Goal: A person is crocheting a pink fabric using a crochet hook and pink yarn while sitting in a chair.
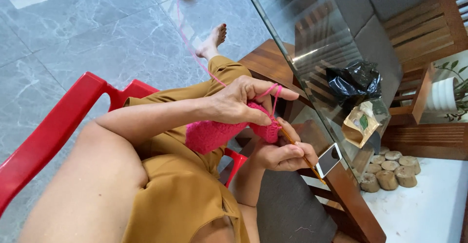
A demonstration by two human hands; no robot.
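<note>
Over your lap, beside the red chair [58, 121], your left hand [234, 101] is closed on the pink crochet piece [214, 133], a fuzzy, thick, bright-pink strip hanging from the fingers. Pink yarn [187, 38] loops over your outstretched forefinger and runs up to a ball on the floor [97, 23]. Your right hand [285, 152] is curled shut around a thin golden crochet hook [304, 159], its tip in the stitches. Farther right, a black bag [355, 79] lies on the glass tabletop [302, 28].
</note>
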